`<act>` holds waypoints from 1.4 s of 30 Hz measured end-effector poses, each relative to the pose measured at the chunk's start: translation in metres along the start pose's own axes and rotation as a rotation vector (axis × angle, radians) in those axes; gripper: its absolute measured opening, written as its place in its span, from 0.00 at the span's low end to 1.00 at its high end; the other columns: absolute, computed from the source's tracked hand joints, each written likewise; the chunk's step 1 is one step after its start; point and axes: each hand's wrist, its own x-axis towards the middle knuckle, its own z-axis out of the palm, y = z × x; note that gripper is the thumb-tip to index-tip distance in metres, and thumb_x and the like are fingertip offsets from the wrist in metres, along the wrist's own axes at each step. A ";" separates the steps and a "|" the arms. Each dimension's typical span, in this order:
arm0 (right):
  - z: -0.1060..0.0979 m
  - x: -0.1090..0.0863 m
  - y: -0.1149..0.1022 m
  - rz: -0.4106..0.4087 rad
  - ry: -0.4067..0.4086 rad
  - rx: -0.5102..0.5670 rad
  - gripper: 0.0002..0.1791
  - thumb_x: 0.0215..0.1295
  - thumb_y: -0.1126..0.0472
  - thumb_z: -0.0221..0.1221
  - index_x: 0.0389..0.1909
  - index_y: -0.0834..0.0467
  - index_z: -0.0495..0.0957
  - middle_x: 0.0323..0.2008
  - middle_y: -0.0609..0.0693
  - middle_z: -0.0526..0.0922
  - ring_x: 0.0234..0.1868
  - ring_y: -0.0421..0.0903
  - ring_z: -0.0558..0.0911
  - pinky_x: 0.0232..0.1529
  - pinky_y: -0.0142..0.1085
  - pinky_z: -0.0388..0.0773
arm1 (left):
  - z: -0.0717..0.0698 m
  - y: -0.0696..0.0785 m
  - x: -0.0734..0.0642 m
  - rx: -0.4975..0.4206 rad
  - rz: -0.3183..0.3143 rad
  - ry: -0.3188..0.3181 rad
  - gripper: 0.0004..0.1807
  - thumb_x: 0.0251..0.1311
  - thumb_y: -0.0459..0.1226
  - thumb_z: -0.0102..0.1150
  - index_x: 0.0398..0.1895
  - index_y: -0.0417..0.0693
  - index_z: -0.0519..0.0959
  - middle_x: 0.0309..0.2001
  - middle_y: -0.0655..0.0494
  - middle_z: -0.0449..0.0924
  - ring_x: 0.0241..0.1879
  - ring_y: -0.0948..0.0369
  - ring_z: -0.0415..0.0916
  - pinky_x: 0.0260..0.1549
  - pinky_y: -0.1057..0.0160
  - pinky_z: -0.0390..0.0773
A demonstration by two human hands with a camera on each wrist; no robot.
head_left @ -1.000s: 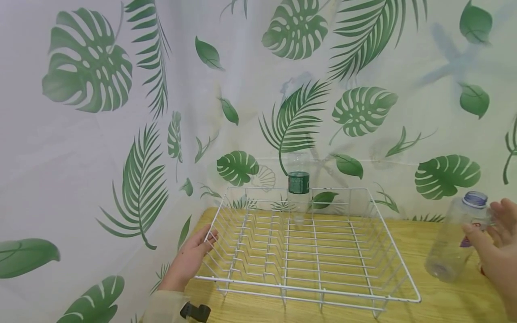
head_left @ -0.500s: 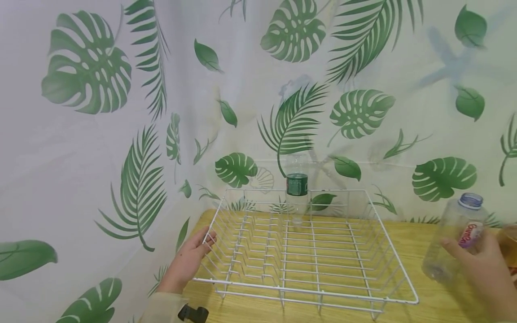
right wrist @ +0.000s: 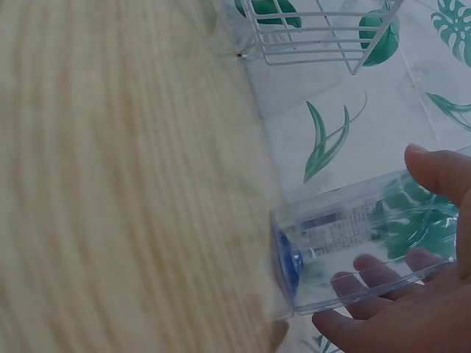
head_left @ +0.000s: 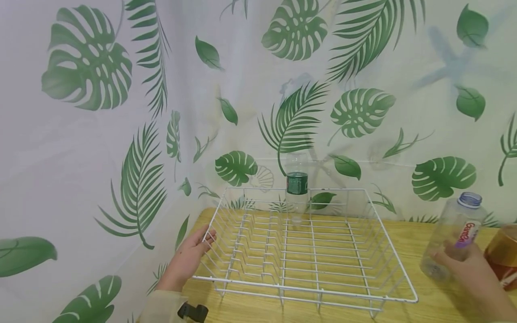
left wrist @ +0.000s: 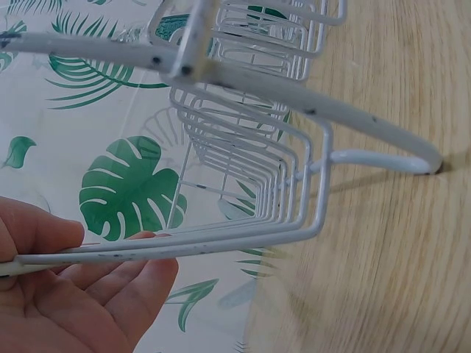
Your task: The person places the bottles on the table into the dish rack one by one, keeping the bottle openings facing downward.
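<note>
A white wire dish rack (head_left: 323, 296) stands on the wooden table. My left hand (head_left: 187, 258) holds its left side; in the left wrist view the thumb lies over the rim wire (left wrist: 221, 246) and the fingers are beneath it. To the rack's right, a clear plastic bottle (head_left: 448, 220) stands upright with an uncapped mouth and a red and purple label. My right hand (head_left: 472, 273) grips its lower part. The right wrist view shows the thumb on one side of the bottle (right wrist: 338, 235), with the fingers visible through its wall.
A clear bottle with a green label (head_left: 296, 184) stands at the rack's back, narrow end downward. An amber see-through container (head_left: 502, 255) is beyond my right hand at the frame's edge. Leaf-printed sheeting (head_left: 363, 148) hangs behind and left of the table.
My right hand has moved left and lower, its fingers going from the upper side of the bottle to its lower part. The amber container has come into view. The left hand stays put.
</note>
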 end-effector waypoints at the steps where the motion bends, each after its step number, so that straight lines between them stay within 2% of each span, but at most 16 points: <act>1: 0.000 0.001 0.001 0.010 -0.016 -0.006 0.51 0.76 0.47 0.56 0.75 0.77 0.36 0.68 0.85 0.49 0.67 0.81 0.54 0.69 0.54 0.64 | 0.000 0.001 0.000 0.002 0.001 0.000 0.31 0.77 0.30 0.38 0.80 0.35 0.48 0.74 0.37 0.60 0.72 0.44 0.60 0.70 0.43 0.60; 2: -0.001 0.003 0.001 0.017 -0.024 -0.024 0.51 0.76 0.47 0.56 0.74 0.78 0.37 0.67 0.86 0.49 0.66 0.82 0.55 0.64 0.55 0.69 | 0.000 0.001 0.001 0.001 0.002 0.001 0.31 0.77 0.30 0.38 0.80 0.35 0.48 0.74 0.37 0.61 0.72 0.44 0.60 0.70 0.43 0.60; 4: -0.001 0.004 0.002 0.016 -0.033 -0.062 0.51 0.76 0.47 0.56 0.73 0.81 0.38 0.66 0.87 0.51 0.64 0.82 0.58 0.51 0.39 0.78 | 0.000 0.002 0.001 0.005 0.002 0.004 0.31 0.77 0.30 0.38 0.80 0.35 0.48 0.74 0.37 0.61 0.72 0.45 0.60 0.70 0.44 0.60; 7: -0.001 0.006 0.003 -0.010 -0.027 -0.083 0.51 0.76 0.49 0.57 0.73 0.81 0.38 0.65 0.87 0.53 0.63 0.82 0.61 0.32 0.19 0.68 | 0.000 0.004 0.002 0.008 0.005 0.007 0.31 0.77 0.30 0.38 0.80 0.35 0.48 0.74 0.38 0.61 0.72 0.45 0.60 0.70 0.44 0.60; 9: -0.001 0.006 0.004 -0.038 -0.019 -0.084 0.50 0.76 0.51 0.57 0.72 0.82 0.38 0.65 0.87 0.54 0.60 0.80 0.65 0.31 0.18 0.68 | 0.000 0.004 0.003 0.011 0.005 0.007 0.31 0.77 0.30 0.38 0.80 0.35 0.48 0.74 0.38 0.61 0.72 0.45 0.60 0.70 0.44 0.60; 13: -0.001 0.005 0.004 -0.065 -0.008 -0.094 0.48 0.75 0.52 0.58 0.71 0.83 0.41 0.64 0.87 0.57 0.48 0.48 0.80 0.32 0.19 0.71 | 0.000 0.004 0.002 0.010 0.009 0.005 0.31 0.77 0.31 0.38 0.80 0.36 0.49 0.74 0.38 0.62 0.72 0.45 0.61 0.70 0.43 0.60; 16: -0.003 0.003 0.002 -0.063 0.006 -0.107 0.49 0.74 0.51 0.59 0.71 0.82 0.42 0.64 0.86 0.58 0.44 0.36 0.78 0.32 0.20 0.70 | 0.000 0.004 0.002 0.006 0.012 0.005 0.31 0.77 0.31 0.39 0.80 0.36 0.49 0.74 0.38 0.62 0.72 0.45 0.60 0.70 0.43 0.60; 18: -0.005 0.002 0.000 -0.053 0.004 -0.097 0.50 0.75 0.49 0.58 0.72 0.81 0.42 0.66 0.84 0.58 0.50 0.46 0.80 0.40 0.23 0.75 | 0.000 0.004 0.002 0.008 0.015 0.004 0.31 0.77 0.31 0.39 0.80 0.36 0.49 0.74 0.38 0.62 0.72 0.45 0.60 0.70 0.43 0.60; 23: -0.008 0.002 -0.002 -0.095 0.055 -0.026 0.49 0.73 0.51 0.61 0.73 0.79 0.43 0.55 0.71 0.76 0.43 0.23 0.74 0.42 0.21 0.74 | -0.001 0.005 0.002 0.017 0.012 0.006 0.31 0.77 0.31 0.40 0.80 0.37 0.49 0.74 0.40 0.62 0.72 0.46 0.61 0.70 0.43 0.60; 24: -0.008 0.002 -0.002 -0.113 0.076 -0.014 0.49 0.72 0.53 0.63 0.72 0.79 0.44 0.49 0.63 0.80 0.39 0.17 0.69 0.34 0.18 0.70 | -0.001 0.005 0.002 0.019 0.011 0.005 0.31 0.77 0.32 0.40 0.80 0.37 0.49 0.74 0.40 0.62 0.72 0.46 0.61 0.70 0.43 0.60; 27: -0.008 0.002 -0.006 -0.163 0.114 -0.011 0.46 0.70 0.58 0.65 0.70 0.81 0.47 0.45 0.60 0.81 0.37 0.19 0.72 0.32 0.19 0.73 | 0.000 0.004 0.001 0.022 0.005 0.005 0.32 0.77 0.32 0.40 0.80 0.37 0.49 0.74 0.40 0.62 0.72 0.45 0.61 0.70 0.43 0.60; 29: -0.008 0.000 -0.011 -0.159 0.109 -0.042 0.46 0.71 0.55 0.64 0.71 0.80 0.48 0.50 0.71 0.78 0.39 0.26 0.75 0.31 0.19 0.73 | 0.000 0.003 0.000 0.023 0.001 0.007 0.32 0.77 0.31 0.41 0.80 0.37 0.49 0.73 0.40 0.63 0.72 0.45 0.62 0.70 0.43 0.60; 32: -0.008 -0.004 -0.023 -0.124 0.076 -0.094 0.49 0.72 0.48 0.62 0.74 0.75 0.46 0.60 0.80 0.67 0.48 0.50 0.79 0.30 0.23 0.73 | 0.000 0.001 -0.001 0.025 0.006 0.009 0.32 0.76 0.30 0.41 0.80 0.36 0.49 0.73 0.38 0.63 0.72 0.45 0.61 0.70 0.43 0.60; 35: -0.009 -0.008 -0.037 -0.104 0.049 -0.134 0.50 0.72 0.43 0.59 0.75 0.74 0.47 0.62 0.80 0.64 0.56 0.77 0.69 0.34 0.36 0.80 | -0.001 0.001 -0.002 0.036 0.009 0.019 0.31 0.76 0.31 0.41 0.80 0.36 0.50 0.73 0.39 0.63 0.72 0.45 0.61 0.70 0.42 0.59; 38: -0.009 -0.013 -0.048 -0.110 0.044 -0.141 0.50 0.72 0.42 0.58 0.73 0.75 0.47 0.61 0.80 0.65 0.57 0.80 0.68 0.36 0.48 0.83 | -0.001 0.001 -0.002 0.072 0.009 0.025 0.31 0.78 0.34 0.42 0.80 0.37 0.51 0.74 0.40 0.62 0.73 0.44 0.58 0.71 0.41 0.55; 42: -0.005 -0.020 -0.061 -0.158 0.063 -0.143 0.50 0.73 0.44 0.59 0.72 0.76 0.45 0.60 0.79 0.66 0.56 0.81 0.69 0.33 0.40 0.83 | -0.001 0.002 -0.003 0.154 0.021 0.033 0.33 0.79 0.39 0.43 0.81 0.39 0.49 0.77 0.41 0.55 0.75 0.43 0.53 0.72 0.41 0.51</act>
